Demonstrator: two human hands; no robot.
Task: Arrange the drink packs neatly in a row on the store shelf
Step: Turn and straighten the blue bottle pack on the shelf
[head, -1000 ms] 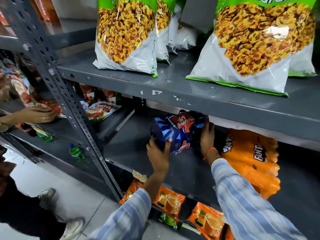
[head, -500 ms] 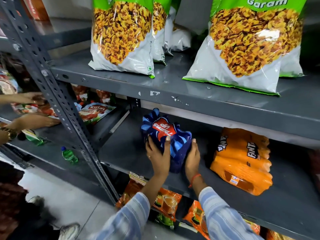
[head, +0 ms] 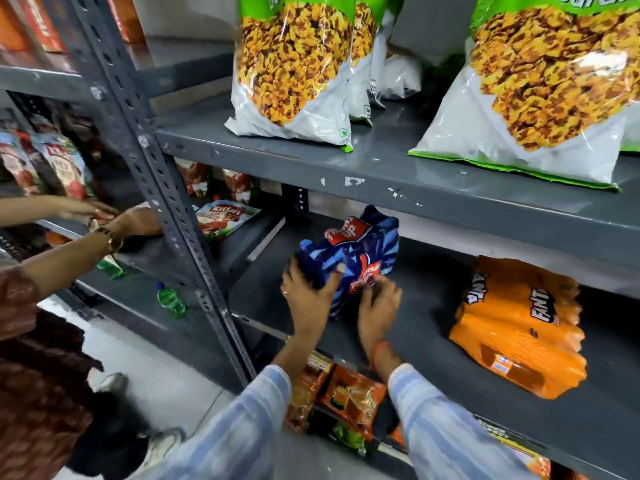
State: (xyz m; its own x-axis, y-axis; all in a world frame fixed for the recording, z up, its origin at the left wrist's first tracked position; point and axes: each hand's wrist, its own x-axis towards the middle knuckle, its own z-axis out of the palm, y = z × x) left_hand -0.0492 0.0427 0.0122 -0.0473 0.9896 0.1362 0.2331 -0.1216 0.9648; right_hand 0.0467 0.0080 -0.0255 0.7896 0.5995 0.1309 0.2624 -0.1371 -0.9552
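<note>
Orange plastic drink pack lies on the grey metal shelf, well apart from the blue plastic drink pack on the same shelf. Big snack bags stand above. The left hand and right hand both grip the blue pack's near end, fingers curled.

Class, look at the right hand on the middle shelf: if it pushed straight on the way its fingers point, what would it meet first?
The right hand already touches the blue drink pack; that comes first. Beyond it probably the shelf's back, though depth is unclear.
</note>
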